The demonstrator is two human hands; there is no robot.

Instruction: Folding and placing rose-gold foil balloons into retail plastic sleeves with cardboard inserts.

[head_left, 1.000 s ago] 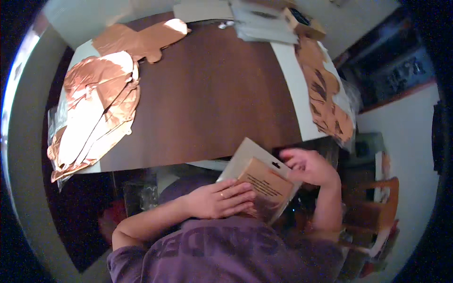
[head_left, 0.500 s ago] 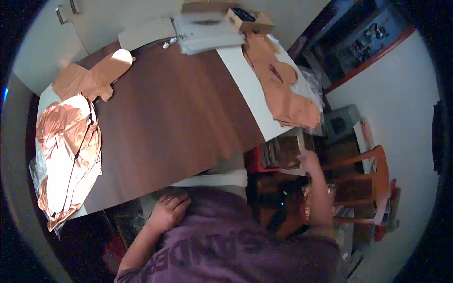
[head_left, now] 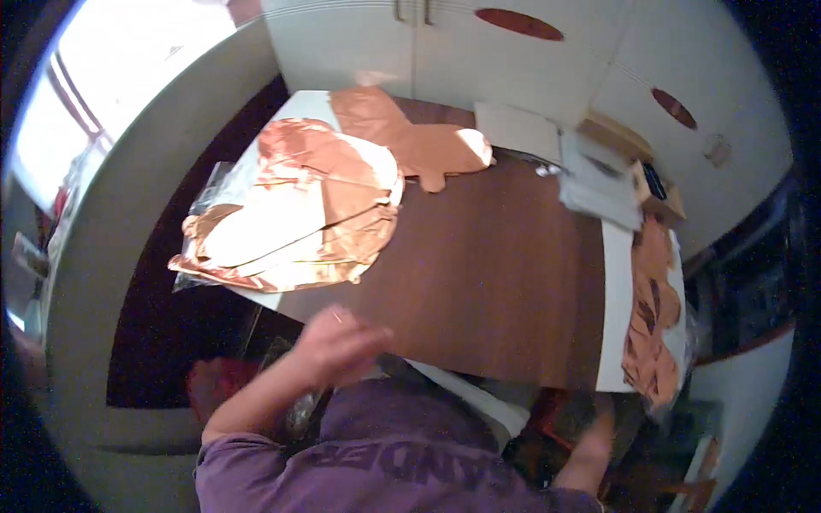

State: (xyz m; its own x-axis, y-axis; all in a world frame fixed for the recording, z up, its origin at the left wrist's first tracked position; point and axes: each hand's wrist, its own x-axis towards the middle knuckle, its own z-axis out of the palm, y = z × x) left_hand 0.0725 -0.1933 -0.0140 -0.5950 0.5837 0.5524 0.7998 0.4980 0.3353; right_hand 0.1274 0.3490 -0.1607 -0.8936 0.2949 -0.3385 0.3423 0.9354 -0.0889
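My left hand (head_left: 340, 346) is raised by the table's near edge, below the foil pile. Its fingers look loosely stretched and slightly blurred, with nothing visible in them. My right hand (head_left: 599, 430) is low beside the table's right end, near a dark drawer-like space (head_left: 556, 415); motion smears its fingers. A stack of shiny copper-coloured foil shapes (head_left: 342, 231), like flat deflated balloons, lies on the left of the brown table (head_left: 487, 282). Behind it rests a flat foil piece with rounded lobes (head_left: 410, 141). More copper foil pieces (head_left: 654, 316) lie along the right side.
Clear plastic bags (head_left: 594, 184) and a pale flat sheet (head_left: 517, 130) sit at the back, beside an open cardboard box (head_left: 657, 190) holding a dark item. White cabinets (head_left: 505, 51) stand behind the table. A sofa-like grey edge (head_left: 162, 145) runs along the left.
The view has turned left, bringing a bright window into sight. My left hand has lifted from my shirt toward the table edge. My right hand remains low at the right, now more blurred.
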